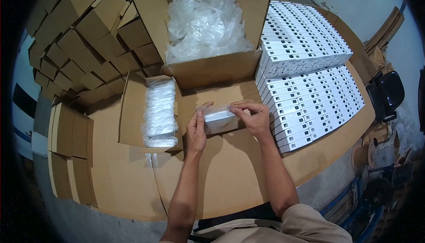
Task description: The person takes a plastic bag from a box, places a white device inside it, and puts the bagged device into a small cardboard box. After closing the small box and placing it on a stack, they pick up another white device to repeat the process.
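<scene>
Between my two hands is a small white box [220,121] in a clear plastic bag, held above the cardboard-covered table. My left hand [196,130] grips its left side, thumb across the front. At the upper right corner, my right hand [253,116] pinches the edge of the plastic bag [221,109] between thumb and fingers. Just left of my left hand stands an open carton [133,114] with a row of bagged white boxes [160,110] packed in it. To the right of my right hand are stacked white boxes [316,105] with small dark square marks.
A large open carton [212,72] full of clear plastic bags [206,21] stands behind my hands. Many empty brown cartons [75,43] are piled at the back left, with more cartons [71,154] at the left table edge. A black chair [387,92] is at the right.
</scene>
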### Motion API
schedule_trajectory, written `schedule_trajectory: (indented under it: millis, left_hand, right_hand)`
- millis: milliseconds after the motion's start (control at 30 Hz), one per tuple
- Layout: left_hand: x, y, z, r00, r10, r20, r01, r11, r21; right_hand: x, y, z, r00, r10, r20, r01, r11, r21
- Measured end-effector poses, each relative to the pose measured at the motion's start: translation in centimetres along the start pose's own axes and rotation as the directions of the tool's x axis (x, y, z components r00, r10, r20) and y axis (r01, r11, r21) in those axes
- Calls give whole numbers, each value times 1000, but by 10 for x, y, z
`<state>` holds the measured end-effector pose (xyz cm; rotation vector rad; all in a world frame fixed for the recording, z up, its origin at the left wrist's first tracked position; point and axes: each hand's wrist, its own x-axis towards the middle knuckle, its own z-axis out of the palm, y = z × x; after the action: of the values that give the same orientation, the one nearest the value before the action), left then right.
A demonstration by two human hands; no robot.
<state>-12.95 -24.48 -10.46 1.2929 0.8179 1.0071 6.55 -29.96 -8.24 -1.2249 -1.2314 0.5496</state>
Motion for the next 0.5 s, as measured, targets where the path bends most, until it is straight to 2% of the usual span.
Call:
schedule_trajectory:
  millis: [33,133,200,300,433,500]
  left_hand:
    - [0,-1,0,1000,14,-5,-14,1000,-9]
    - [1,-5,1,999,28,-15,-28,999,-43]
    - [1,-4,0,1000,0,-12,-1,997,-76]
    - [1,-6,0,997,75,-26,-75,997,22]
    - [1,-5,1,998,34,-51,-35,999,-17]
    - [2,-5,2,998,-15,-65,12,999,-38]
  right_hand:
    - [0,-1,0,997,-76,-8,75,994,-84]
    - [-3,-7,1,993,113,38,-117,983,142]
    - [-4,-3,2,994,109,21,-111,983,147]
    - [-4,-4,7,983,183,8,-180,957,228]
    - [0,3,8,954,300,23,-291,900,326]
    - [1,0,7,952,297,75,-302,867,396]
